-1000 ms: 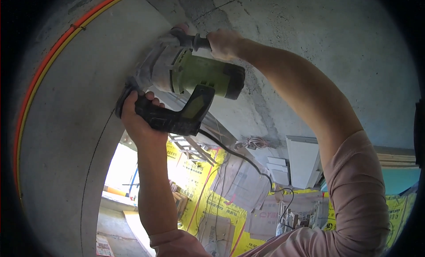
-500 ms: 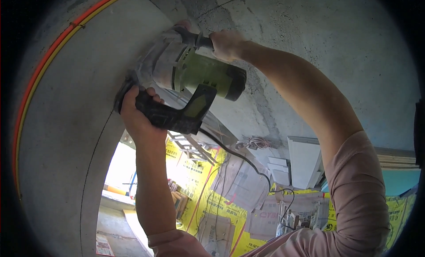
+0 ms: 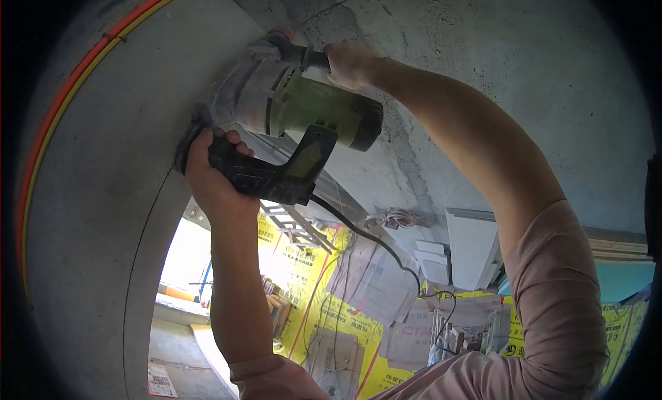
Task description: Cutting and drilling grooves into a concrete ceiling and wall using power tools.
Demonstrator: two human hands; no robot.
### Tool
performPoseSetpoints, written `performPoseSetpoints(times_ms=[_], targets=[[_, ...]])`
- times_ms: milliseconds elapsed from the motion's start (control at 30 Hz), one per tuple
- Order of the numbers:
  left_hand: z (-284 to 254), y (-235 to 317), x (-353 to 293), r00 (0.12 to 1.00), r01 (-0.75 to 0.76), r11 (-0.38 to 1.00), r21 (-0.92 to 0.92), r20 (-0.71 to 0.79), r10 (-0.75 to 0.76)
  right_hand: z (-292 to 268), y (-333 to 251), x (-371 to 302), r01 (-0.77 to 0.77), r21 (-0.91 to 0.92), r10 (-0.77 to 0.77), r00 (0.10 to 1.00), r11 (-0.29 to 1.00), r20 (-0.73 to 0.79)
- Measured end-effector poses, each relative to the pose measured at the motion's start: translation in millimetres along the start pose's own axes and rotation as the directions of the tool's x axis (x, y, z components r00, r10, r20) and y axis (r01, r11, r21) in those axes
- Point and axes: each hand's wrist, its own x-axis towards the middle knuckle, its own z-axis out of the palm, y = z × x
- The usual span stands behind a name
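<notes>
Head view: nearest, dusty-pink fabric sleeves [image 3: 558, 296] cover the person's upper arms, one at 4 o'clock, the other at 7, with bare forearms reaching upward. The left hand [image 3: 224, 186], toward 9 o'clock, is closed round the black looped plastic handle [image 3: 255, 176], its thumb on the near side and fingertips showing beyond. The right hand [image 3: 350, 64], at 12 o'clock, is wrapped round a short black side grip [image 3: 315, 61].

Between them, at 11 o'clock, is the large power tool with a green cylindrical motor housing and dusty grey front [image 3: 317, 114]. It is tilted, its front up against the smooth grey concrete surface [image 3: 131, 124] at 10 o'clock; whether it touches there cannot be told. A thin black line [image 3: 141, 241] runs down that surface from beside the tool toward 7 o'clock. Orange and yellow cables [image 3: 76, 76] curve along it from 11 to 8 o'clock.

A black power cord [image 3: 365, 233] drops from the handle toward 5 o'clock. Farther off, a pale coiled cable [image 3: 394, 219] and white flat panels [image 3: 472, 248] sit toward 4 o'clock, while yellow printed floor sheeting [image 3: 293, 262] spreads round 6 o'clock.
</notes>
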Motion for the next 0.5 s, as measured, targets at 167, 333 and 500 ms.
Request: performPoseSetpoints(times_ms=[167,333,500], targets=[[2.1,0.2,0.1,1.0,-0.007,1.0,0.016,-0.007,0.007,0.4,2.3,2.8,-0.016,-0.001,0.016,0.999,1.0,0.031],[1.7,3.8,6.9,1.0,0.013,1.0,0.002,-0.021,-0.013,0.1,1.4,7.7,-0.011,-0.004,0.011,1.0,1.0,-0.027],[5.8,-2.2,5.1,1.0,0.008,1.0,0.013,-0.013,-0.008,3.9,5.2,5.6,-0.021,0.003,0.021,1.0,1.0,0.001]])
